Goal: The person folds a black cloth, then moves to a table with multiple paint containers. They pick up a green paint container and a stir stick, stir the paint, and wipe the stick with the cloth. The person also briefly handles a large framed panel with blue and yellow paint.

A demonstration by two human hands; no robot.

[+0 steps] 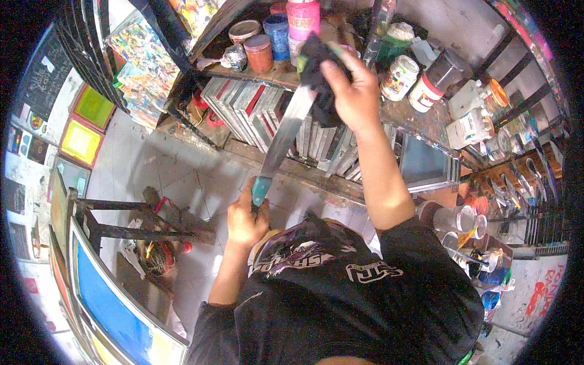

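My left hand (246,224) grips the teal end of a long, flat, silvery tool (286,135); its exact kind is unclear. The tool slants up and to the right, away from my body. At its far end my right hand (355,97) is closed round a crumpled black cloth (318,64), which covers that end. The cloth hangs down beside the tool, just in front of a pink container (302,21) on the shelf.
A paint-stained wooden shelf (277,81) holds several tubs and jars, with frames (246,112) stacked upright below. More bottles and a dark-topped jar (433,85) stand at right. At lower left are a dark wooden stand (121,205) and a blue-meshed screen frame (115,304).
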